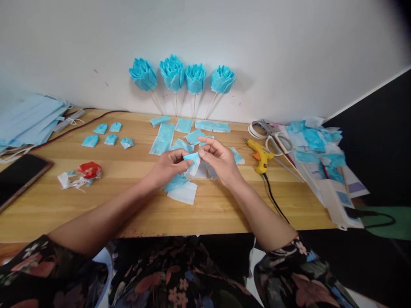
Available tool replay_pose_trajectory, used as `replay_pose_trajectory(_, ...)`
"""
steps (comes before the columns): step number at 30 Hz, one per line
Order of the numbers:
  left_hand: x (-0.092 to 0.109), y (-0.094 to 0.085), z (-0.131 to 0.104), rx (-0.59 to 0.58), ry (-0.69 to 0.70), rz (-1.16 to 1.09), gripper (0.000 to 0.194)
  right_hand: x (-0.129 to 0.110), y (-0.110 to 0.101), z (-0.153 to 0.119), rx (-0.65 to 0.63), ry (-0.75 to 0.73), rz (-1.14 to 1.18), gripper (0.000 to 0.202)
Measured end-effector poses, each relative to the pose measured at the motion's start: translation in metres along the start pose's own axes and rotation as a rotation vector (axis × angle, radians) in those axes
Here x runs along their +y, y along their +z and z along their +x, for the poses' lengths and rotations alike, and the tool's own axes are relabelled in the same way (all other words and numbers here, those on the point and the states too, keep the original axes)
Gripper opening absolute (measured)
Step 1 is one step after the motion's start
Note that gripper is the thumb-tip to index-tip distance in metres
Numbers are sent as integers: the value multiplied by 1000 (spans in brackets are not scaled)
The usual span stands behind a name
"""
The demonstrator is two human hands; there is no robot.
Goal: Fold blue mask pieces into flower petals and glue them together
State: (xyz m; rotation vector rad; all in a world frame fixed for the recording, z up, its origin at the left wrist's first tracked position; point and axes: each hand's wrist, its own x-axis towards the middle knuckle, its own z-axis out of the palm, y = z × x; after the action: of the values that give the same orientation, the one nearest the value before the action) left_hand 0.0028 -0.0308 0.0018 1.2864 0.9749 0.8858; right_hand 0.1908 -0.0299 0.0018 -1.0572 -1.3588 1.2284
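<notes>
Wooden surface (122, 214), set against a pale wall (96, 51). Upon it, by descending size:

- Stack of light blue face masks (32, 117), far left.
- Dark phone (21, 179), left edge, nearer than the masks.
- Four blue flowers (172, 73) on thin sticks, in a row, upright or slightly tilted against the wall.
- Heap of blue and white scraps (316, 143), right.
- Yellow glue gun (260, 156), black cord, left of the scraps; scissors (278, 143) just beside it.
- Loose blue pieces (162, 139), flat, around the hands.
- Red crumpled item (90, 170) with white bits, left.
- Folded blue piece (192, 159), centre, held above the loose pieces: left hand (171, 167), fingers clamped on it; right hand (220, 161), thumb and forefinger pinched together at its right end.
- Five small folded petals (111, 139), left.
</notes>
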Motion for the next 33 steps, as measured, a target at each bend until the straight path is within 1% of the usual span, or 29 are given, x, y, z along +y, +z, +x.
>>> replay_pose_trajectory(3,-3,-4,3,41,11,-51,25,0,-4,2,22,-25,-1,41)
replay_pose_trajectory(6,-6,-7,7,87,14,-92,26,4,-9,6,77,-45,15,43)
replay_pose_trajectory(8,-8,-9,9,97,24,-112,26,8,-11,8,119,-69,12,42)
replay_pose_trajectory(10,-10,-11,10,100,34,-127,26,11,-14,11,165,-113,-48,39)
replay_pose_trajectory(12,-10,-12,10,112,47,-141,25,9,-19,13,220,-176,-152,36)
replay_pose_trajectory(15,-8,-13,11,134,73,-181,24,-7,-39,14,324,-282,-334,33)
replay_pose_trajectory(17,-5,-13,11,143,78,-205,23,-21,-62,11,420,-337,-464,32)
replay_pose_trajectory(18,-4,-12,10,148,77,-213,22,-27,-76,7,477,-340,-531,32)
replay_pose_trajectory(20,-1,-12,10,160,76,-222,22,-36,-106,-5,576,-297,-694,31)
replay_pose_trajectory(21,0,-11,9,166,74,-223,21,-38,-119,-13,620,-245,-798,31)
replay_pose_trajectory(23,1,-11,9,177,73,-229,22,-36,-141,-29,674,-33,-1042,32)
replay_pose_trajectory(25,2,-10,9,182,74,-251,23,-30,-152,-44,631,239,-1219,36)
replay_pose_trajectory(27,2,-10,9,167,72,-289,25,-22,-151,-52,531,438,-1316,44)
replay_pose_trajectory(29,2,-10,10,129,62,-337,28,-14,-144,-54,450,550,-1368,53)
replay_pose_trajectory(31,3,-11,10,91,45,-389,31,-8,-134,-53,435,597,-1396,59)
replay_pose_trajectory(33,4,-13,11,70,24,-436,34,-4,-127,-50,479,588,-1396,58)
